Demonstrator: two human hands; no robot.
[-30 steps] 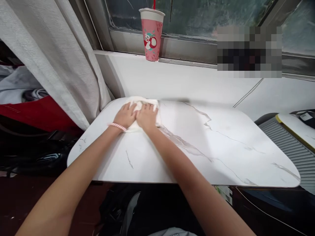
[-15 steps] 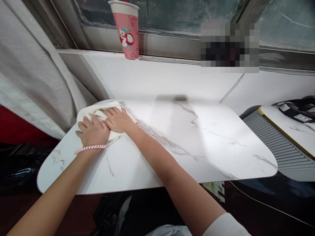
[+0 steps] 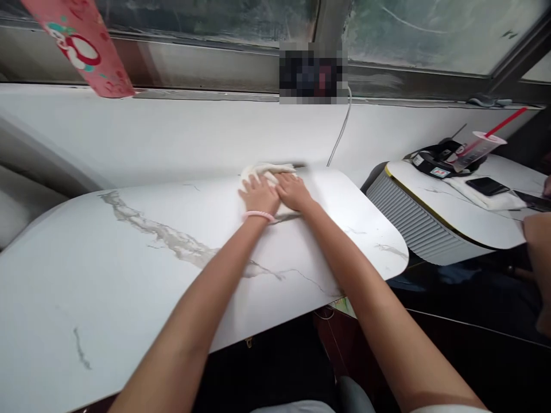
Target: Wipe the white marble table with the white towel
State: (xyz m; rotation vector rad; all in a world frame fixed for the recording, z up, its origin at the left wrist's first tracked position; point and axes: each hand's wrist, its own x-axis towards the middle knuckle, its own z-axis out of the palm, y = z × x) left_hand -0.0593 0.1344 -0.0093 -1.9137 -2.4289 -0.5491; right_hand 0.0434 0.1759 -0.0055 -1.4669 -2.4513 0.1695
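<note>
My left hand (image 3: 260, 197), with a pink band at its wrist, lies flat with fingers spread on a white cloth (image 3: 267, 168). Beside it, my right hand (image 3: 293, 192) also presses down flat on the cloth, its thumb side touching the left hand. Both are slightly blurred. Part of the cloth is hidden under the palms. It rests near the back edge of a white marble-patterned tabletop (image 3: 142, 275), close to the wall.
A pink paper cup (image 3: 92, 54) stands on the window ledge at upper left. On the right, a second marbled table (image 3: 447, 212) bears a clear cup (image 3: 476, 150) with a red straw, a black ring-shaped object (image 3: 437, 163) and a phone (image 3: 487, 186). Another person's arm (image 3: 538, 252) shows at the right edge.
Both hands have slid the cloth from the table's left end to the right along the back. The view has turned right, bringing the second table's cup, the phone and another person's arm into sight.
</note>
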